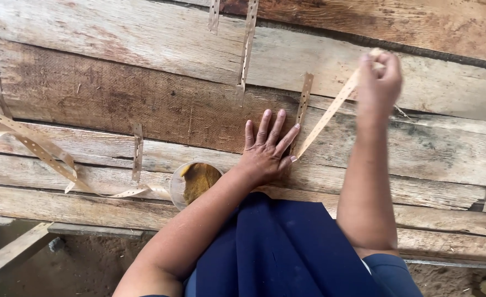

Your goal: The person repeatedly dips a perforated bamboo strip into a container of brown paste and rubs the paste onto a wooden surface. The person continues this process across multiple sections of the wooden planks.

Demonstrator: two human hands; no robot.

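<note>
The perforated strip (331,110), thin and pale, runs slanted over the wooden bench (116,93). Its upper end is pinched in the closed fingers of my right hand (379,77), which is lifted above the planks and a little blurred. Its lower end comes down to my left hand (265,151), just beside the little finger. My left hand lies flat on the bench with the fingers spread, pressing on the wood. Near my left wrist stands a small round container (191,184) with yellow-brown stuff inside. More short strips (137,151) lie straight across the planks, and a long curled strip (34,146) lies at the left side. My dark blue clothing (276,247) shows below.
</note>
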